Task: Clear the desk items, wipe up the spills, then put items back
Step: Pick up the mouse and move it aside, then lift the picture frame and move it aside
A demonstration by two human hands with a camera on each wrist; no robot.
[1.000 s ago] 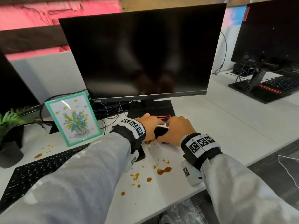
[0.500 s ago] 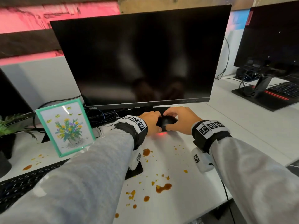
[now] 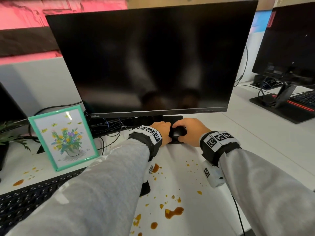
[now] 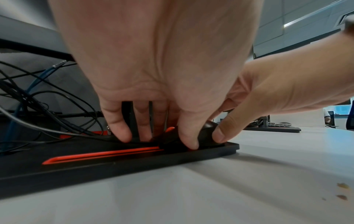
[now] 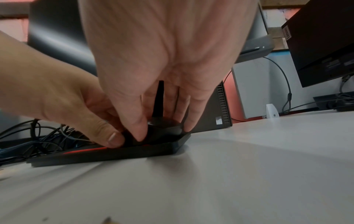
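A black computer mouse [image 3: 177, 132] sits on the monitor's flat black stand base [image 3: 172, 118], between my two hands. My left hand [image 3: 167, 133] grips its left side, thumb and fingers curled down onto it. My right hand [image 3: 183, 132] grips its right side the same way. The left wrist view shows the mouse [image 4: 207, 133] resting on the base [image 4: 114, 165] beside a red strip [image 4: 99, 154]. In the right wrist view the mouse [image 5: 164, 134] is pinched between thumb and fingers. Brown spills [image 3: 173, 212] dot the white desk [image 3: 255, 150] near me.
A black keyboard [image 3: 25, 200] lies at the near left, partly under my left sleeve. A teal picture frame [image 3: 64, 138] stands left of the monitor [image 3: 153, 57], a plant [image 3: 10, 133] further left. Cables [image 4: 47, 113] tangle behind the base. More spill spots [image 3: 18, 182] lie by the keyboard.
Both hands carried the mouse away from me, off the desk surface and onto the monitor's stand base. The red glow under the lifted mouse is gone.
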